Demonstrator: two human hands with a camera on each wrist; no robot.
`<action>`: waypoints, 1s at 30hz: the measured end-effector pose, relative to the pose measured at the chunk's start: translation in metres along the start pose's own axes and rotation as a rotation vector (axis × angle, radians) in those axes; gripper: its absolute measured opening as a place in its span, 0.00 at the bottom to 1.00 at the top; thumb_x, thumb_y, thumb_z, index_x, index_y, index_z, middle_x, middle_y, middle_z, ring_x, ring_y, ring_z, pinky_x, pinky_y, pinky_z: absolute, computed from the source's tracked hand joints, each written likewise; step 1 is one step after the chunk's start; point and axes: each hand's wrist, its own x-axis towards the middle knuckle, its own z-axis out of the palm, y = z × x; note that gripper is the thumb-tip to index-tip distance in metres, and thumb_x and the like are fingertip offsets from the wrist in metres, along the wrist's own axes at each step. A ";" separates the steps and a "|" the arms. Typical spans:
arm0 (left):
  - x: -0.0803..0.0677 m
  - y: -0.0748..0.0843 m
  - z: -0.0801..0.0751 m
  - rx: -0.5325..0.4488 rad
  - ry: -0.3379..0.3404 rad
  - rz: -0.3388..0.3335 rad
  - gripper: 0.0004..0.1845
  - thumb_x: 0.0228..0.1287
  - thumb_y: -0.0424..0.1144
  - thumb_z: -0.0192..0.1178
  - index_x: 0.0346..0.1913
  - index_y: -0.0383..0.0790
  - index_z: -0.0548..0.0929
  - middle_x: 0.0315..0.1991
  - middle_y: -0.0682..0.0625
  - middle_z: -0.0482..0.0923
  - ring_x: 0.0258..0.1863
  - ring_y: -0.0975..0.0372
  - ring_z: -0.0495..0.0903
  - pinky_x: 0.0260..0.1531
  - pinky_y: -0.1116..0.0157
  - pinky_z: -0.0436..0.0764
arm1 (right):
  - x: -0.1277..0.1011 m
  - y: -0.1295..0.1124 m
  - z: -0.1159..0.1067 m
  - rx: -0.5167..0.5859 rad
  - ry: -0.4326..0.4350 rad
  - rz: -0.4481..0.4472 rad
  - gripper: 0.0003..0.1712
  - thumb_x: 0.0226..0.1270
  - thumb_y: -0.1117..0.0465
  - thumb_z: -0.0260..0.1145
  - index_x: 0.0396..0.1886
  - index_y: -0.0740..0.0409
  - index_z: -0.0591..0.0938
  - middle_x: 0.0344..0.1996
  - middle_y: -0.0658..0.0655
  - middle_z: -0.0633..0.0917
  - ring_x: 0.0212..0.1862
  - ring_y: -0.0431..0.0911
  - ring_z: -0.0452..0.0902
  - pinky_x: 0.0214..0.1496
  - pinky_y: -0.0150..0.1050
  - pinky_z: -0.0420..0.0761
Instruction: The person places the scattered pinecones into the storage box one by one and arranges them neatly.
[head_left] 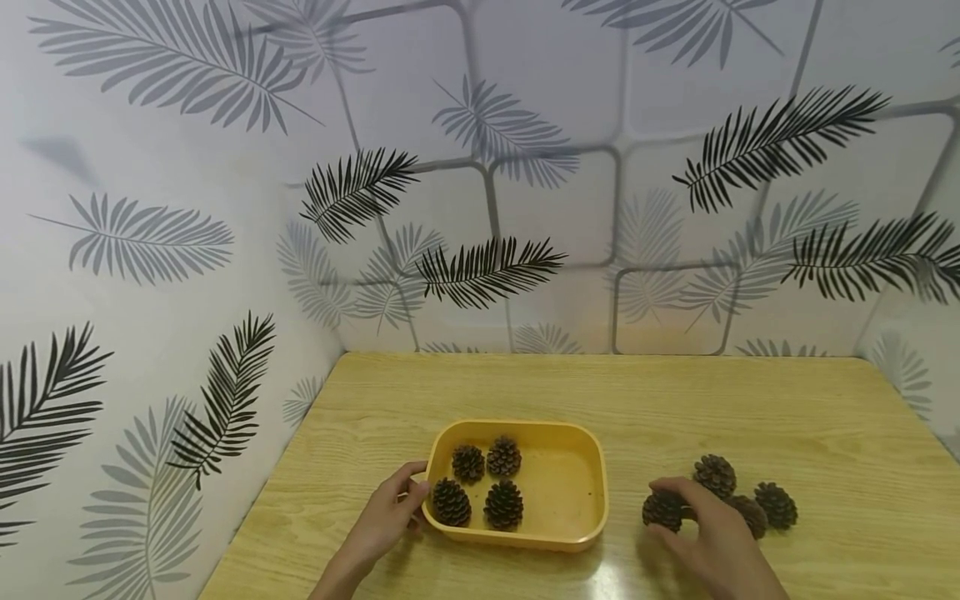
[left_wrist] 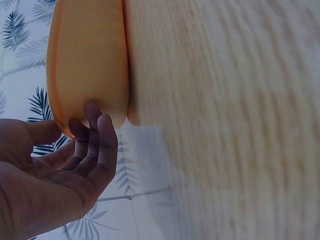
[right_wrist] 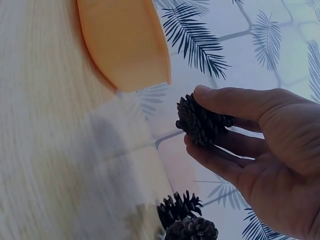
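My right hand (head_left: 716, 537) pinches a pine cone (head_left: 662, 510) between thumb and fingers, to the right of a yellow tray (head_left: 517, 538). In the right wrist view this pine cone (right_wrist: 199, 120) is held up off the wooden surface. My left hand (head_left: 388, 512) grips the tray's left end, with the thumb at the rim and curled fingers (left_wrist: 106, 140) against the outer wall in the left wrist view. Several pine cones (head_left: 503, 505) stand in the left half of the tray. Beside my right hand lie three more pine cones (head_left: 714, 476), one partly hidden behind it.
The tray rests on a light wooden table (head_left: 390, 383). A white wall (head_left: 555, 208) with leaf patterns rises behind the table and along its left side. Light glares off the tabletop below the tray's right corner.
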 end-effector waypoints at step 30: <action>0.001 -0.002 -0.001 -0.005 -0.008 -0.007 0.24 0.84 0.40 0.52 0.74 0.34 0.70 0.37 0.45 0.74 0.33 0.53 0.83 0.33 0.54 0.87 | 0.024 -0.035 0.005 0.154 0.127 -0.203 0.30 0.65 0.65 0.77 0.67 0.54 0.81 0.62 0.58 0.83 0.63 0.61 0.79 0.56 0.59 0.84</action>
